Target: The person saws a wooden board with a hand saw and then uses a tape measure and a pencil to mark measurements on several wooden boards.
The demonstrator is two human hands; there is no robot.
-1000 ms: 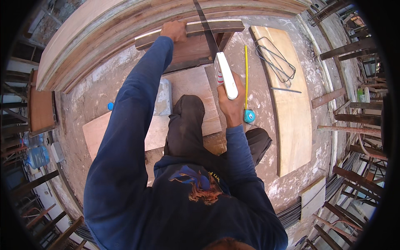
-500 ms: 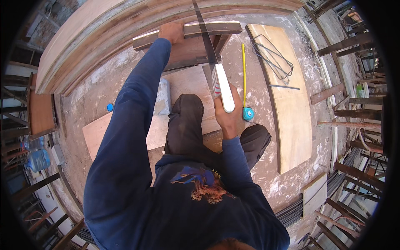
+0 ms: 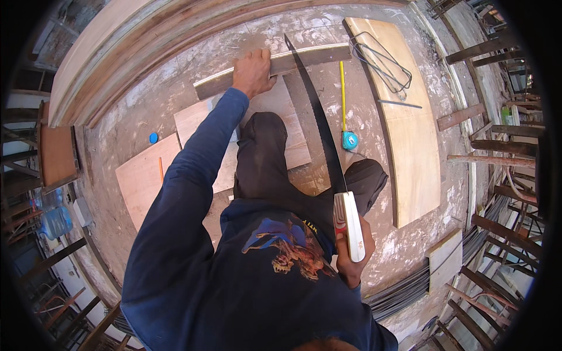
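Observation:
A hand saw with a white handle and a long dark blade points away from me. Its grip is wrapped by my right hand, low and right of my lap. The blade's tip end crosses a narrow wooden board with a pale upper edge and a dark side. Whether the teeth touch the wood I cannot tell. My left hand is closed over that board, left of the blade, with the thumb on its near side.
Pale plywood pieces lie by my knees, with an orange pencil on one. To the right are an extended teal tape measure and a wide board bearing bent metal rods. Stacked curved timber stands far left.
My right hand has drawn the saw back toward me and slightly right. The board under my left hand looks turned, and the brown panel seen below it has gone from sight.

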